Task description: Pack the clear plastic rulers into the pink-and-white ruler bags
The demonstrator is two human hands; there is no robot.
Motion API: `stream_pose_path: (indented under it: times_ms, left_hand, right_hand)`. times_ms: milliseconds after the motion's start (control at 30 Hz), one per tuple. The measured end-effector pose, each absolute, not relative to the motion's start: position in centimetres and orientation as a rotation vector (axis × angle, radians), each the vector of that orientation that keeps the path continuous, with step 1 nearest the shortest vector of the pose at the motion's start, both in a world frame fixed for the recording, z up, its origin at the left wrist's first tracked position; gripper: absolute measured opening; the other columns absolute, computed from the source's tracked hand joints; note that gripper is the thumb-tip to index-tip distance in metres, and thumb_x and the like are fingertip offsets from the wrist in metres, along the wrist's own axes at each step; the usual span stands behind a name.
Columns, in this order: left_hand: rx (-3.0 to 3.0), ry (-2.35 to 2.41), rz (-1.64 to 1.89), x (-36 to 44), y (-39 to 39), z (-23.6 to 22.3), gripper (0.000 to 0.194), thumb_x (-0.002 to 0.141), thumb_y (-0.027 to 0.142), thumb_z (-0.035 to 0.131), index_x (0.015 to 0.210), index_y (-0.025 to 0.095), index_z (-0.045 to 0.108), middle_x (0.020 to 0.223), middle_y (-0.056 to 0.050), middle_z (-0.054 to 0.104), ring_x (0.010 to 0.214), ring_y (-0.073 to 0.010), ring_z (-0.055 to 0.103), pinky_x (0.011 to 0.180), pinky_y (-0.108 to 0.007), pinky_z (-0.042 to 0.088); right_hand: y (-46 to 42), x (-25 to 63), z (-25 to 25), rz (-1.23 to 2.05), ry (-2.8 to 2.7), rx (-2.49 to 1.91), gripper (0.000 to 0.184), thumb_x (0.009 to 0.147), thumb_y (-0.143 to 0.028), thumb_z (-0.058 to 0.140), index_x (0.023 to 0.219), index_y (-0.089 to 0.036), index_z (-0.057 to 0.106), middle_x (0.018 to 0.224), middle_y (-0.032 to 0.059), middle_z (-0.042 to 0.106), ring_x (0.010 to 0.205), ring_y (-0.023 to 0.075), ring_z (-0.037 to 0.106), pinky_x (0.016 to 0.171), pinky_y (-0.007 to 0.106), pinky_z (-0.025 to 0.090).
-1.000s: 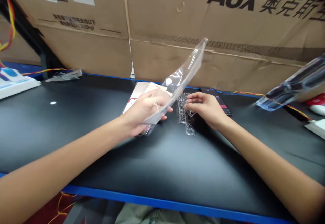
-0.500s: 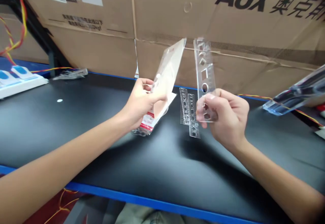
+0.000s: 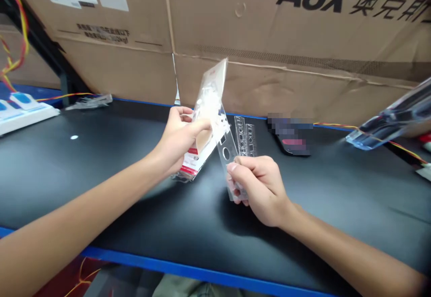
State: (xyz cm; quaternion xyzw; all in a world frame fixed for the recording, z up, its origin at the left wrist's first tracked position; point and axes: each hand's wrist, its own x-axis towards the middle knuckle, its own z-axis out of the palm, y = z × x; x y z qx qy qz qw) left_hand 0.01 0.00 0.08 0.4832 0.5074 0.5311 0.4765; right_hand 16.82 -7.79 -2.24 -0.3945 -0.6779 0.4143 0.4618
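My left hand [image 3: 178, 137] grips a clear plastic bag [image 3: 208, 113] holding a white card with a red printed label, and the bag stands tilted above the table. My right hand [image 3: 259, 189] pinches the lower end of a clear acrylic stencil ruler [image 3: 225, 153] with cut-out shapes, and its upper end leans toward the bag. A second clear stencil ruler [image 3: 245, 136] lies flat on the black tabletop [image 3: 101, 180] behind my right hand, partly behind the held ruler.
A phone [image 3: 289, 135], pixelated, lies on the table at the back. Large cardboard boxes [image 3: 256, 18] stand along the far edge. A white power strip [image 3: 23, 115] sits at the left, a clear plastic package [image 3: 387, 124] at the right, with coloured wires nearby.
My right hand has dropped lower and toward the bag, and the ruler has gone from nearly upright to tilted. The bag stands more upright than a second ago. The phone has come into view.
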Motion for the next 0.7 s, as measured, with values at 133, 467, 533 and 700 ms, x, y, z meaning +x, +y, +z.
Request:
stream_pose_path:
  times_ms: [133, 467, 533, 700]
  left_hand:
    - [1.233, 1.308, 1.346, -0.2, 0.2, -0.1, 0.051, 0.067, 0.022, 0.078, 0.106, 0.024, 0.045, 0.11, -0.003, 0.048, 0.076, -0.0109, 0.057, 0.053, -0.021, 0.046]
    - [1.243, 1.325, 1.363, -0.2, 0.4, 0.2, 0.064, 0.059, 0.025, 0.086, 0.104, 0.025, 0.04, 0.112, -0.003, 0.043, 0.084, -0.0128, 0.056, 0.061, -0.025, 0.051]
    - [1.225, 1.345, 1.359, -0.2, 0.4, 0.3, 0.063, 0.06, 0.024, 0.085, 0.103, 0.025, 0.039, 0.111, -0.002, 0.043, 0.084, -0.0132, 0.057, 0.062, -0.026, 0.051]
    - [1.238, 1.359, 1.38, -0.2, 0.3, 0.4, 0.06, 0.06, 0.023, 0.084, 0.101, 0.025, 0.04, 0.109, -0.002, 0.044, 0.085, -0.0139, 0.057, 0.062, -0.026, 0.05]
  right_hand:
    - [-8.0, 16.9, -2.1, 0.929, -1.728, -0.984, 0.045, 0.097, -0.021, 0.048, 0.052, -0.018, 0.045, 0.047, -0.0037, 0.051, 0.043, 0.0071, 0.046, 0.047, 0.022, 0.035]
    - [-9.1, 16.5, -1.9, 0.853, -1.784, -1.017, 0.045, 0.096, -0.021, 0.047, 0.051, -0.018, 0.046, 0.046, -0.0023, 0.049, 0.045, 0.0092, 0.043, 0.048, 0.026, 0.031]
    - [-9.0, 16.5, -2.0, 0.884, -1.726, -1.054, 0.045, 0.096, -0.023, 0.047, 0.051, -0.019, 0.047, 0.046, -0.0027, 0.048, 0.045, 0.0096, 0.043, 0.047, 0.026, 0.031]
    - [-8.6, 16.6, -2.3, 1.069, -1.586, -1.033, 0.044, 0.095, -0.023, 0.05, 0.052, -0.019, 0.045, 0.046, -0.0034, 0.048, 0.042, 0.0092, 0.045, 0.045, 0.024, 0.034]
